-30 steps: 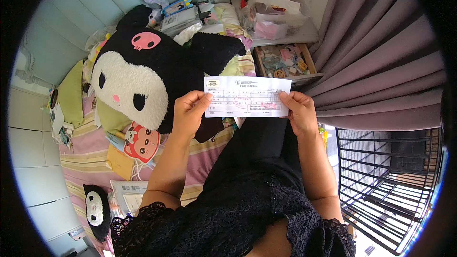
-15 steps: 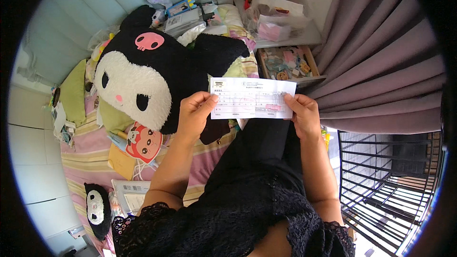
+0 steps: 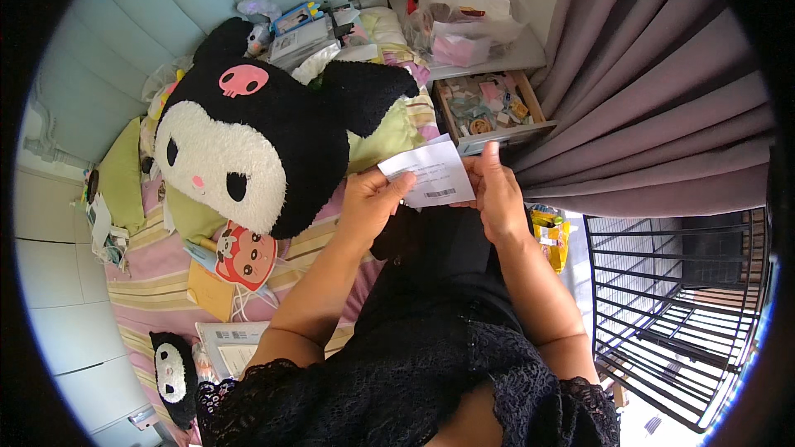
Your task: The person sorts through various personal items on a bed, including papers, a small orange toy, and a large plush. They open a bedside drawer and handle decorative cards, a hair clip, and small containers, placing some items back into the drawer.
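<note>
A folded white paper slip (image 3: 431, 172) with faint print and a barcode is held in front of me, above my dark-clothed lap. My left hand (image 3: 374, 199) is closed on its left side, thumb on top and fingers hidden beneath. At the slip's right edge is my right hand (image 3: 495, 199). Its thumb points up, clear of the paper, while the other fingers curl at and behind the edge, partly hidden. Beyond the slip, an open drawer (image 3: 490, 142) holds many small items.
A large black-and-white plush toy (image 3: 219, 157) lies on the striped bed (image 3: 137, 285). A bag-covered pile (image 3: 468, 16) tops the nightstand. A grey curtain (image 3: 629, 99) hangs at right, above a black wire cage (image 3: 662, 314). A yellow packet (image 3: 550, 240) is beside my right forearm.
The wide printed form, earlier spread between both hands, now appears as a smaller folded slip showing a barcode. My hands have come closer together, and the right thumb has lifted off the paper.
</note>
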Tool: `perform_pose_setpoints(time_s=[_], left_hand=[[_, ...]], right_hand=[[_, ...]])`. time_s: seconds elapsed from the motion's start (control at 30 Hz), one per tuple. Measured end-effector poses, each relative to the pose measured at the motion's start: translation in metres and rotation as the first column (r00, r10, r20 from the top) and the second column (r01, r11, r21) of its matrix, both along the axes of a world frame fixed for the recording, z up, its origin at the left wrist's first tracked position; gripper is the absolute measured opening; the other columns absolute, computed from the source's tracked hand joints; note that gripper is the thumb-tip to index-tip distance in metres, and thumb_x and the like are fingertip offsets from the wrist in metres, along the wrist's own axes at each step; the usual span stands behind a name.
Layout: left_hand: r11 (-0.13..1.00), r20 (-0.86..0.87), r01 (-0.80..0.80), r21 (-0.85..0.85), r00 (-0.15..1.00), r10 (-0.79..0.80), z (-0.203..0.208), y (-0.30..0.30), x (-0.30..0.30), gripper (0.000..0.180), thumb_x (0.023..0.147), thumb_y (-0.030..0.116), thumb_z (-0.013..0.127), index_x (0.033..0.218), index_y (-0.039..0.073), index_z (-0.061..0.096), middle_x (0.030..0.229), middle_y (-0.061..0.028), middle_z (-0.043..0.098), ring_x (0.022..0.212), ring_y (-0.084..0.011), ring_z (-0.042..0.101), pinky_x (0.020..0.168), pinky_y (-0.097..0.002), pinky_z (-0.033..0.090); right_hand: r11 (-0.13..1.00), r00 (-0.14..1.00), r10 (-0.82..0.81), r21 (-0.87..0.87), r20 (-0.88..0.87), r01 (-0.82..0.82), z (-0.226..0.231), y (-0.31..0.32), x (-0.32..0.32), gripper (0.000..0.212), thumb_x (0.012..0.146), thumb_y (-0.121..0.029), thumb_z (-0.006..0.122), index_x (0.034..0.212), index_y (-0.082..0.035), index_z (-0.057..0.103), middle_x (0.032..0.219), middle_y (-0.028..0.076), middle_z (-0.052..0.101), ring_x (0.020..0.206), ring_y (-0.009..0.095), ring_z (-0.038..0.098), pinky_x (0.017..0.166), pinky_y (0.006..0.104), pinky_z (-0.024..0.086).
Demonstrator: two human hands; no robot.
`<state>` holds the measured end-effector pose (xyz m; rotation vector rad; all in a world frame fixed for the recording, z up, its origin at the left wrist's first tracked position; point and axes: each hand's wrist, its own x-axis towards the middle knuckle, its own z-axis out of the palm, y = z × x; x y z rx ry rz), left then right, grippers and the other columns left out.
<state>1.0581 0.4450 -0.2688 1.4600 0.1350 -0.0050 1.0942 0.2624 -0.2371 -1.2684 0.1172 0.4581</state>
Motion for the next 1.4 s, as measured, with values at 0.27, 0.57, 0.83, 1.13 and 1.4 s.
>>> perform_pose_setpoints(time_s=[0.27, 0.57, 0.83, 1.13, 1.4], left_hand=[[0.968, -0.006, 0.103, -0.228, 0.994, -0.108, -0.006, 0.006, 0.001, 0.04, 0.082, 0.029, 0.067, 0.105, -0.002, 0.058, 0.083, -0.0035, 0.06, 0.073, -0.0088, 0.053, 0.066, -0.0223, 0.041], [0.944, 0.062, 0.246, -0.221, 0.969, -0.238, -0.019, 0.02, -0.004, 0.042, 0.08, 0.032, 0.068, 0.104, -0.002, 0.059, 0.087, -0.0093, 0.063, 0.073, -0.0137, 0.058, 0.068, -0.0263, 0.047], [0.959, -0.03, 0.283, 0.007, 0.959, -0.282, -0.015, 0.025, -0.01, 0.02, 0.088, 0.019, 0.059, 0.079, 0.002, 0.064, 0.062, -0.0033, 0.057, 0.057, -0.0093, 0.052, 0.054, -0.0213, 0.04], [0.899, 0.08, 0.266, -0.348, 0.964, -0.254, -0.008, -0.004, -0.004, 0.047, 0.082, 0.016, 0.067, 0.121, -0.003, 0.048, 0.103, -0.0057, 0.059, 0.089, -0.0109, 0.056, 0.079, -0.0228, 0.046], [0.974, -0.013, 0.216, -0.062, 0.976, -0.218, -0.009, -0.003, 0.0, 0.017, 0.083, 0.008, 0.064, 0.097, -0.001, 0.06, 0.08, -0.0003, 0.06, 0.07, -0.0063, 0.054, 0.064, -0.0193, 0.043]], right_hand=[[0.995, 0.972, 0.098, 0.0, 0.214, -0.1, -0.019, -0.004, -0.001, 0.013, 0.085, -0.008, 0.062, 0.09, 0.004, 0.062, 0.08, 0.002, 0.062, 0.07, 0.006, 0.054, 0.063, 0.0197, 0.043], [0.865, 0.678, 0.38, -0.501, 0.629, -0.02, 0.007, 0.005, -0.02, 0.029, 0.069, -0.004, 0.069, 0.096, -0.001, 0.062, 0.092, 0.017, 0.062, 0.086, 0.033, 0.06, 0.077, 0.0371, 0.048], [0.907, 0.554, 0.258, -0.396, 0.792, 0.142, 0.013, 0.013, -0.02, 0.019, 0.082, -0.019, 0.066, 0.084, 0.0, 0.065, 0.071, 0.012, 0.062, 0.062, 0.026, 0.057, 0.059, 0.0323, 0.046], [0.861, 0.779, 0.188, -0.482, 0.598, 0.161, -0.022, 0.02, -0.019, 0.027, 0.085, -0.026, 0.063, 0.084, 0.001, 0.057, 0.062, 0.017, 0.058, 0.055, 0.035, 0.058, 0.052, 0.0362, 0.046], [0.808, 0.542, 0.341, -0.534, 0.768, 0.248, -0.018, 0.005, -0.012, 0.025, 0.08, -0.006, 0.061, 0.102, 0.001, 0.054, 0.098, 0.021, 0.055, 0.089, 0.034, 0.057, 0.073, 0.0366, 0.048]])
